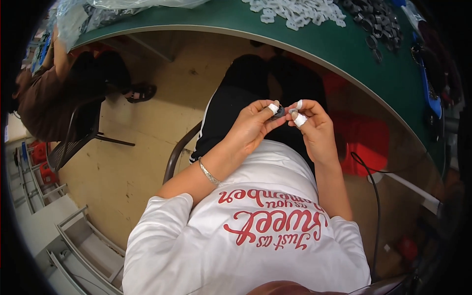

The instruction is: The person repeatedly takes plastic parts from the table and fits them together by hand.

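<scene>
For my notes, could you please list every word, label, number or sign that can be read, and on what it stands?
White short-sleeved fabric shirt: large red lettering, upside down here; legible, but I don't copy its wording.
Small dark grey piece in the left hand: too small to read any marking.
Small pale pieces and dark ring-shaped pieces on the green tabletop: too small to read any.

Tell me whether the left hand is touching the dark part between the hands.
Touching. The head view shows the left hand pinching the dark part, with no gap visible.
</scene>
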A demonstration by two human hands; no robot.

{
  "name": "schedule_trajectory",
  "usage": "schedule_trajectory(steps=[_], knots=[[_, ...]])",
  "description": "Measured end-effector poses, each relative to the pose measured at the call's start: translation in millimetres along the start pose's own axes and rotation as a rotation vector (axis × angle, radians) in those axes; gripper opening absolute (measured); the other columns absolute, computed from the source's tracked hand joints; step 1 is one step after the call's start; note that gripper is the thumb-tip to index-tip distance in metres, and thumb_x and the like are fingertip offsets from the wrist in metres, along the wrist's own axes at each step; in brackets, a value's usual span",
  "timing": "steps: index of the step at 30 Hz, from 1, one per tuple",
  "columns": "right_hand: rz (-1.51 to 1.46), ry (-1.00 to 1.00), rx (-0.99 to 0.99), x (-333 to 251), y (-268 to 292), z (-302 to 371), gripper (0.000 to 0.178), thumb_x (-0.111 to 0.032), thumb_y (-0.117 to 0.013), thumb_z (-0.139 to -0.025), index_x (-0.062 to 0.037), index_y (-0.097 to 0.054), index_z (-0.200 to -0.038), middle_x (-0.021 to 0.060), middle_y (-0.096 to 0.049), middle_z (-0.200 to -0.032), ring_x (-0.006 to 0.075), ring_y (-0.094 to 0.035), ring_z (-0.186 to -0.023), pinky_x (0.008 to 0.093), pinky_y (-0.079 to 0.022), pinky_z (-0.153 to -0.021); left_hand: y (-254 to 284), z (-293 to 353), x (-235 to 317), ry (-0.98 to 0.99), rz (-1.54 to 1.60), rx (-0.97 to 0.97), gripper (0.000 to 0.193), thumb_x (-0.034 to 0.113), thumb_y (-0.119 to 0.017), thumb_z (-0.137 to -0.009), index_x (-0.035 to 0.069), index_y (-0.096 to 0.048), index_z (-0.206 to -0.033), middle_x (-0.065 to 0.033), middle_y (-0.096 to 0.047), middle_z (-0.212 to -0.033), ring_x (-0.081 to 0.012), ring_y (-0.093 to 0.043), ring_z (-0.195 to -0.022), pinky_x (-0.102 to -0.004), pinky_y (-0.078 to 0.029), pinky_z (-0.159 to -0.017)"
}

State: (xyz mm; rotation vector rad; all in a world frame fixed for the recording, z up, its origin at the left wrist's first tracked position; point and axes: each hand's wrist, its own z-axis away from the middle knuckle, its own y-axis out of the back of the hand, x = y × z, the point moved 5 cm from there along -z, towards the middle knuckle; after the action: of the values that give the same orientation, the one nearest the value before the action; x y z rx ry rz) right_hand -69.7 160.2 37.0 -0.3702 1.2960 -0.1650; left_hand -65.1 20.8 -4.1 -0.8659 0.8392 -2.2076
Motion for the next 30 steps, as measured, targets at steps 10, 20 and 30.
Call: schedule_trajectory(steps=[10,20,30], knots=[[0.125,-0.026,0.061,21,13,4,0.017,0.002,-0.058,-0.089,0.0018,-0.059,-0.105,0.0070,-0.063,-0.095,0.0117,-0.062,-0.084,0.0238,-0.052,-0.073,3,4,-7,-0.105,-0.502,0.045,0.017,0.007,-0.054,-0.093,-0.002,-0.055,-0.107,-0.0082,-0.060,-0.093,-0.0109,-0.061,-0.077,-0.0235,-0.055,-0.071],[0.493,0.141,0.112,13,20,8,0.016,0.003,-0.059,-0.087,0.0010,-0.060,-0.103,0.0040,-0.063,-0.097,0.0081,-0.060,-0.083,0.0212,-0.049,-0.074,-2,5,-4,-0.105,-0.464,-0.008,0.027,0.001,-0.049,-0.093,-0.005,-0.052,-0.119,-0.0113,-0.062,-0.101,-0.0142,-0.065,-0.086,-0.0258,-0.055,-0.081],[0.117,0.064,0.091,5,25,3,0.015,-0.004,-0.062,-0.089,-0.0017,-0.063,-0.104,0.0036,-0.064,-0.096,0.0101,-0.060,-0.078,0.0238,-0.051,-0.068,-3,7,-4,-0.077,-0.463,-0.017,0.028,0.005,-0.051,-0.095,-0.005,-0.052,-0.121,-0.0113,-0.061,-0.103,-0.0170,-0.065,-0.091,-0.0264,-0.055,-0.082]])
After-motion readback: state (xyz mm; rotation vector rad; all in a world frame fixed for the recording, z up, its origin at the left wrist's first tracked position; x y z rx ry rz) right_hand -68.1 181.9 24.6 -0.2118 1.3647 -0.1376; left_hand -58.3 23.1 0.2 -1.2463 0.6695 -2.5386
